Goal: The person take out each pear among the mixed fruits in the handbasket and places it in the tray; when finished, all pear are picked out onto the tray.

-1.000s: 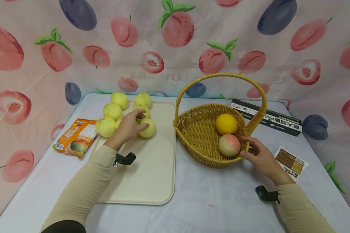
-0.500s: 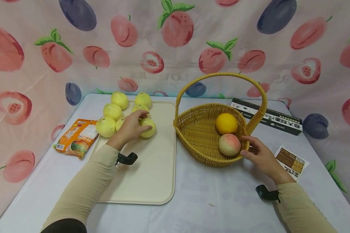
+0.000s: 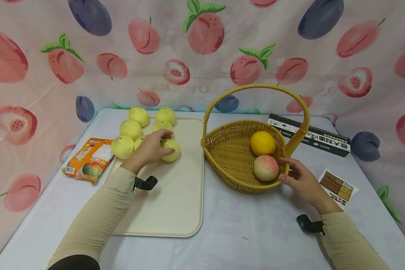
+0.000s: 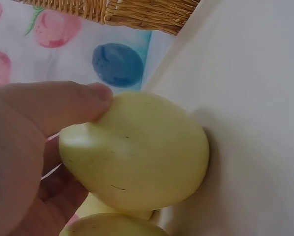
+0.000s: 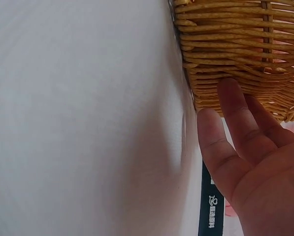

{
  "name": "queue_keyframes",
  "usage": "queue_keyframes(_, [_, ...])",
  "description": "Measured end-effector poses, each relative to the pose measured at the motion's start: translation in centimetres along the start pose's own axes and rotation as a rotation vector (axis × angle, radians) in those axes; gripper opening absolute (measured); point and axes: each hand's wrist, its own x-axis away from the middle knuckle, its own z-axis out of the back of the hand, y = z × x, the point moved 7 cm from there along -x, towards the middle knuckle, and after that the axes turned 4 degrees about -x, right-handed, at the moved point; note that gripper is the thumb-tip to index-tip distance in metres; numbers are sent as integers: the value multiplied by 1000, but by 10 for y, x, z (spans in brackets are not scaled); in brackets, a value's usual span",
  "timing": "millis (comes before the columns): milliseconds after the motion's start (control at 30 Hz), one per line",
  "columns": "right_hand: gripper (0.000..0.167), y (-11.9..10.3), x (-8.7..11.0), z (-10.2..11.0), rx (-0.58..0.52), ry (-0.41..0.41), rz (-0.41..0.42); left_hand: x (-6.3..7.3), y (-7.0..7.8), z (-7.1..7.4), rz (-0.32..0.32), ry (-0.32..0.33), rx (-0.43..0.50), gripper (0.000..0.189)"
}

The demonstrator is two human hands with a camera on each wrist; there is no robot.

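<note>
My left hand (image 3: 150,148) holds a pale yellow-green pear (image 3: 171,150) at the near end of a cluster on the beige tray (image 3: 162,210). In the left wrist view the thumb lies on top of this pear (image 4: 137,152), with the fingers partly hidden behind it. Another pear (image 4: 114,226) sits just below. At the right, my right hand (image 3: 302,183) holds the rim of a woven basket (image 3: 229,157), thumb and index finger at the edge. The other fingers rest against its outer wall (image 5: 225,44) in the right wrist view. Inside lie an orange (image 3: 262,143) and a peach (image 3: 266,168).
Several more pears (image 3: 130,129) crowd the tray's far left. An orange packet (image 3: 89,159) lies left of the tray. Behind the basket is a long black box (image 3: 324,140); a brown-and-white packet (image 3: 337,187) lies beyond the right hand. The basket's tall handle (image 3: 256,87) arches overhead.
My left hand moved in around the near pear, and the pear has shifted slightly toward me. The right hand and basket have stayed in place.
</note>
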Motion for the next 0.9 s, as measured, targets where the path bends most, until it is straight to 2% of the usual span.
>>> queue_keyframes(200, [59,-1,1,0,-7,-1,-2,3,0,1,-12,-20,-25,54])
queue_keyframes(633, [59,-1,0,0,-22,-4,6,5,-1,4,-10,-14,-27,54])
queue_keyframes(900, [59,-1,0,0,-16,-4,13,4,-1,0,-37,-36,-24,52])
